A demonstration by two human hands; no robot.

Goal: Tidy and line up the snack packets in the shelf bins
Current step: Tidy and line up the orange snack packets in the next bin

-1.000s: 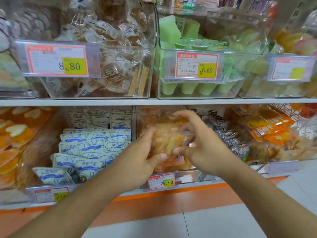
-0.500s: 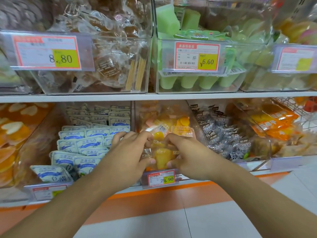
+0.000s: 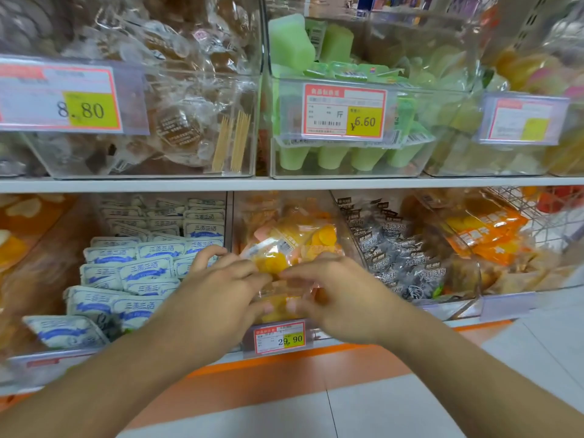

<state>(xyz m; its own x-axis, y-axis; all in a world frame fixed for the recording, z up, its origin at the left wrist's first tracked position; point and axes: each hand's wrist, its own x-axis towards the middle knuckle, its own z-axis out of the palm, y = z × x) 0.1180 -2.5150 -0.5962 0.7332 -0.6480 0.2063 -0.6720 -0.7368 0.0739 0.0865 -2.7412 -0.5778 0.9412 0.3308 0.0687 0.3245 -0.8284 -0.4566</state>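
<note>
I see both hands at the front of the middle bin (image 3: pixel 344 222) on the lower shelf (image 3: pixel 284 184). My left hand (image 3: pixel 218 289) and my right hand (image 3: pixel 335 292) meet on a clear packet of yellow snack pieces (image 3: pixel 271 263); the fingers of each hand are curled and pinch it from its own side, thumbs below, so the grip is closed on the packet. The packet lies on top of the other yellow and pink packets in this bin, just above the price tag 29.90 (image 3: pixel 279 338). In the bin to the left, white and blue packets (image 3: pixel 145 270) lie in rows. In the bin to the right are dark packets (image 3: pixel 404 257), and further right orange packets (image 3: pixel 486 232). On the upper shelf stand a bin of green jelly cups (image 3: pixel 347 156) and a bin of brown snacks (image 3: pixel 177 128).
</note>
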